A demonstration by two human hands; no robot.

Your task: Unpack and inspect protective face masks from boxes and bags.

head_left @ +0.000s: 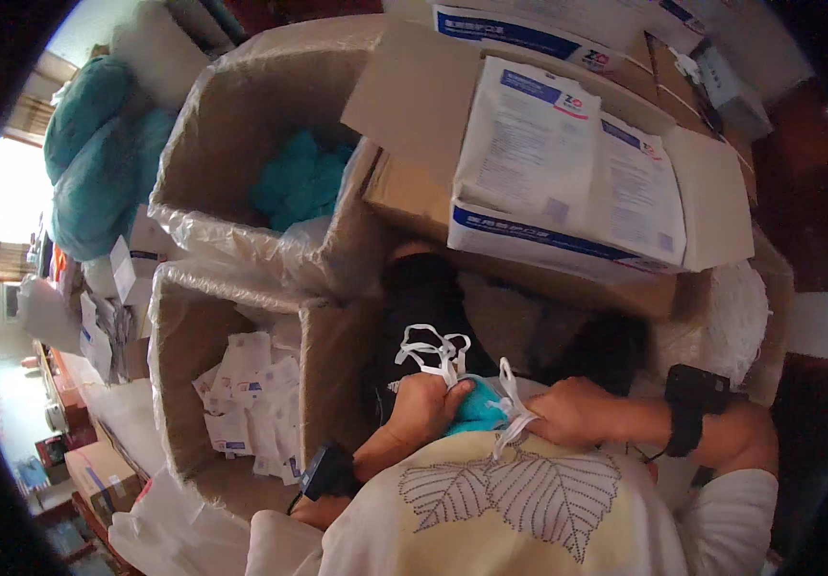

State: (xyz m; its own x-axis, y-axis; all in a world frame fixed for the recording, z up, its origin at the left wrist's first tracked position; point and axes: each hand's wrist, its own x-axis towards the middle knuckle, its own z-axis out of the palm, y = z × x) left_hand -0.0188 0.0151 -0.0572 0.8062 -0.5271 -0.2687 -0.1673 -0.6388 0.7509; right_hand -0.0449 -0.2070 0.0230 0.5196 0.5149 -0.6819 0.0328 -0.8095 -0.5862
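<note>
In my lap, low in the middle, lies a teal face mask (480, 407) with white straps (436, 350). My left hand (423, 403) is closed on the mask's left side, and straps loop up above its fingers. Closed too, my right hand (564, 413) pinches white straps at the mask's right side. My fingers and shirt hide part of the mask, so I cannot tell if it is one or several stacked. To the left, a cardboard box (179, 384) holds several white printed packets (252, 403).
Behind that box stands a larger plastic-lined carton (193, 144) with a teal pile (303, 182) inside. In front of me, an open carton (567, 252) is filled with white packets (529, 144). A white bundle of strings (738, 322) hangs at right. Teal sacks (102, 173) are stacked far left.
</note>
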